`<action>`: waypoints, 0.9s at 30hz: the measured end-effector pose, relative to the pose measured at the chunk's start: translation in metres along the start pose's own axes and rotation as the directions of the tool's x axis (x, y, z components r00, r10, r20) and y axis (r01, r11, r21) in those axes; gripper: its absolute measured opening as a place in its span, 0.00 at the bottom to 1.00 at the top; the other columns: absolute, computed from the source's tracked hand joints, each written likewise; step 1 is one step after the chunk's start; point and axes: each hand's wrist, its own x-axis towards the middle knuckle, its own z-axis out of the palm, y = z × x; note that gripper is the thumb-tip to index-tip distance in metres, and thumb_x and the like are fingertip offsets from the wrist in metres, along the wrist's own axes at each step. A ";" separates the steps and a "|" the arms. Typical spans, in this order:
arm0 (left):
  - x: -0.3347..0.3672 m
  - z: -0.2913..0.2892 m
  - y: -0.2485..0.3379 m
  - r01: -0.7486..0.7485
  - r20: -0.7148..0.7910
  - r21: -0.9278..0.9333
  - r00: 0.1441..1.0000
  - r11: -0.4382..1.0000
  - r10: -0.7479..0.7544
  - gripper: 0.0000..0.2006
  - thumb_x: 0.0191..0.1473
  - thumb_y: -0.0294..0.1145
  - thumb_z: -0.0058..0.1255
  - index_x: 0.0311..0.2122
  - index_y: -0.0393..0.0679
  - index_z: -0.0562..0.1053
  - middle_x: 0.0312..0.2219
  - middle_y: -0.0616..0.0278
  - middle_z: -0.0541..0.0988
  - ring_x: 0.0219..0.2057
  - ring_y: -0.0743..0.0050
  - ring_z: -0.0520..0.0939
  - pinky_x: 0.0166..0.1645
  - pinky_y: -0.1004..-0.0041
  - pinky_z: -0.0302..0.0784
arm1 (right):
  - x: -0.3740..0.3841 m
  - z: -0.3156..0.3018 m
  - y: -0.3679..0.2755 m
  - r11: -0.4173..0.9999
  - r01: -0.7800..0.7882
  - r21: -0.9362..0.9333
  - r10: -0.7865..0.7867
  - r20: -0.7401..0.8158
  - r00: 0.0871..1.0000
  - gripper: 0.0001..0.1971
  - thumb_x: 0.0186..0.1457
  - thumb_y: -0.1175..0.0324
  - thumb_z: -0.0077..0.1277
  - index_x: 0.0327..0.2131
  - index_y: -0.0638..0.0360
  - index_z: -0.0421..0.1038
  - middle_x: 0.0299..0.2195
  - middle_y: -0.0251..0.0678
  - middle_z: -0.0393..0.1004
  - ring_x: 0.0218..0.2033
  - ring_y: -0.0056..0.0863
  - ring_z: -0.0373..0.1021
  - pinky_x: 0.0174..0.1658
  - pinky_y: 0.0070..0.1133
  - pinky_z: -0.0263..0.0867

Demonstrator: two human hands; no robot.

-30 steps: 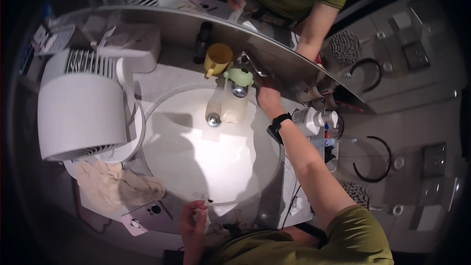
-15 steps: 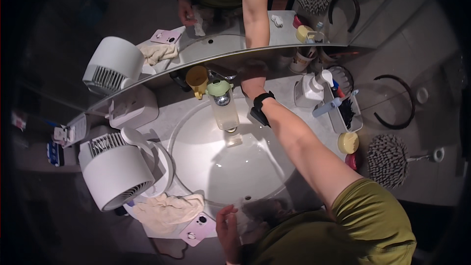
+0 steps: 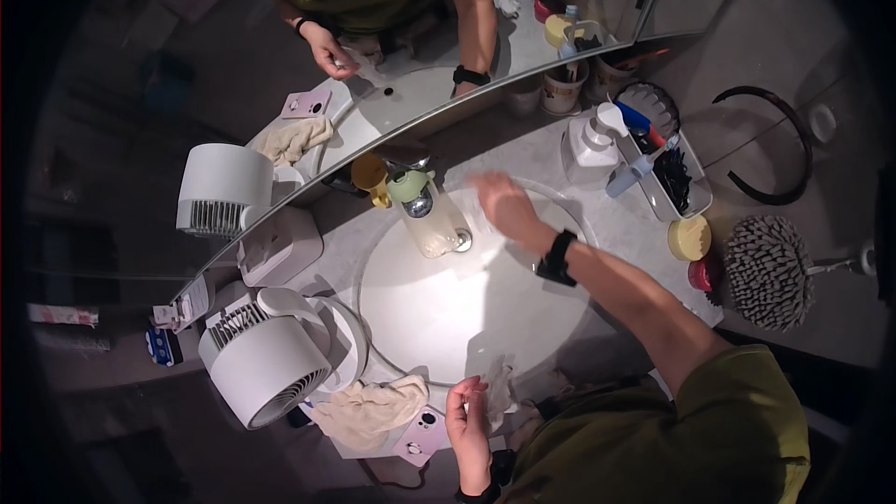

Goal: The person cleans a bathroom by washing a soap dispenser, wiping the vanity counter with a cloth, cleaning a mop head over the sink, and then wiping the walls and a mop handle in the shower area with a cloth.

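My right hand [image 3: 509, 210], a dark band on its wrist, is over the far side of the white basin [image 3: 411, 341]. Its fingers look stretched out, slightly blurred, with nothing visible in them. To its left is a clear plastic piece with a green top [image 3: 411, 187], set over the tap. At the near edge of the basin, my left hand [image 3: 469, 420] is closed on a crumpled white tissue [image 3: 502, 397], which hangs to the right of its fingers. The mirror repeats this hand and the tissue. Left of my left hand lies a pink phone [image 3: 422, 437].
A white fan [image 3: 266, 364] and a beige cloth [image 3: 373, 411] stand on the left counter. A yellow cup [image 3: 371, 179] is behind the tap. On the right are a white pump bottle [image 3: 590, 149], a tray of brushes [image 3: 667, 177], and a yellow round tub [image 3: 689, 238]. The mirror [image 3: 392, 84] borders the back.
My right hand has drawn back from behind the tap to over the basin. My left hand has come further into view with the tissue. The whole view has shifted and turned slightly.
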 end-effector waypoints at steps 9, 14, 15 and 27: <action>0.000 0.010 0.002 0.025 0.004 -0.077 1.000 0.997 -0.025 0.11 0.60 0.30 0.46 0.45 0.37 0.69 0.36 0.63 0.74 0.41 0.78 0.72 0.50 0.79 0.65 | 0.067 0.065 0.048 0.998 0.050 -0.022 -0.049 0.049 0.998 0.18 0.44 0.74 0.46 0.42 0.58 0.71 0.45 0.45 0.70 0.49 0.37 0.64 0.50 0.30 0.62; 0.011 0.015 0.001 0.058 0.018 -0.026 0.998 0.998 -0.058 0.10 0.61 0.31 0.43 0.44 0.36 0.70 0.36 0.61 0.74 0.41 0.77 0.73 0.52 0.76 0.64 | 0.026 0.027 0.028 0.954 0.276 -0.115 -0.292 -0.161 0.943 0.14 0.50 0.72 0.42 0.40 0.50 0.74 0.38 0.28 0.74 0.45 0.27 0.67 0.54 0.25 0.58; 0.013 0.016 0.001 0.058 0.018 -0.021 0.998 0.998 -0.057 0.10 0.61 0.31 0.43 0.44 0.36 0.70 0.36 0.61 0.74 0.41 0.77 0.73 0.52 0.76 0.64 | 0.028 0.029 0.030 0.956 0.272 -0.113 -0.288 -0.163 0.944 0.14 0.50 0.72 0.42 0.40 0.50 0.74 0.38 0.28 0.74 0.45 0.27 0.67 0.54 0.25 0.58; 0.011 0.019 0.001 0.099 0.039 0.015 0.994 0.995 -0.100 0.10 0.61 0.30 0.43 0.44 0.36 0.70 0.36 0.62 0.74 0.41 0.78 0.72 0.51 0.78 0.64 | 0.098 0.065 0.016 0.983 0.139 0.121 -0.134 -0.055 0.990 0.12 0.50 0.70 0.44 0.38 0.53 0.73 0.39 0.40 0.73 0.43 0.38 0.69 0.45 0.32 0.67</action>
